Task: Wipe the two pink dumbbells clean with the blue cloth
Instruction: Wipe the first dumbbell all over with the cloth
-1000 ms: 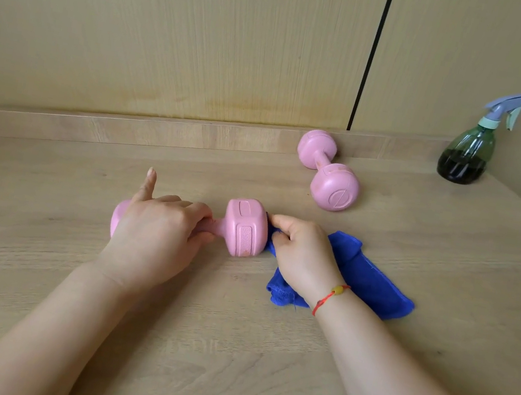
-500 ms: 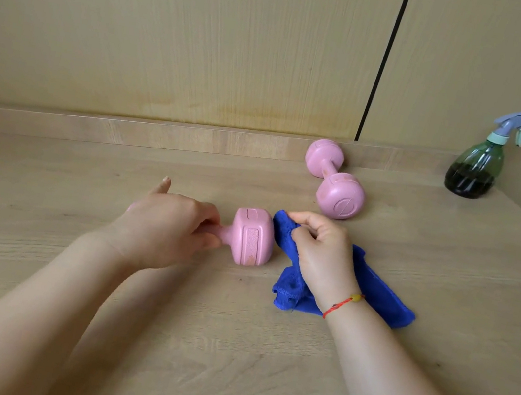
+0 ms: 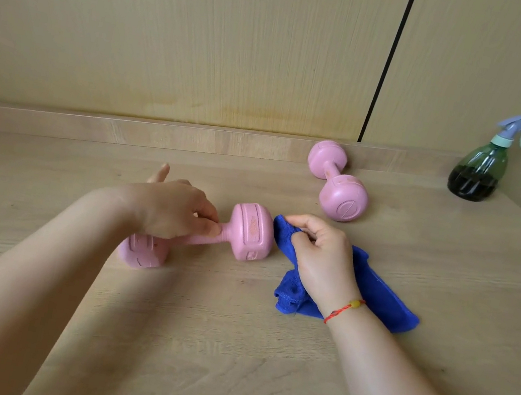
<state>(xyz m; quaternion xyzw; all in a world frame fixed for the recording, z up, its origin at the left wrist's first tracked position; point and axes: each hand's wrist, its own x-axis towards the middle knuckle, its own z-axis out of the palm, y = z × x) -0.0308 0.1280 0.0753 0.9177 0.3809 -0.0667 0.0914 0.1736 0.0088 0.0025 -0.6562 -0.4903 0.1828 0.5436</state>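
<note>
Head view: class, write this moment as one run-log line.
left hand: grips near dumbbell handle | right hand: holds blue cloth at its end | far dumbbell: untouched | spray bottle: back right

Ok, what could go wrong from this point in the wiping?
1. The left hand grips the near dumbbell only at its thin handle, so a sideways push from the cloth might slide it leftward.
2. The right hand bunches just a corner of the blue cloth against one end face, so other faces may be missed.
3. The far dumbbell lies untouched and might be skipped.
</note>
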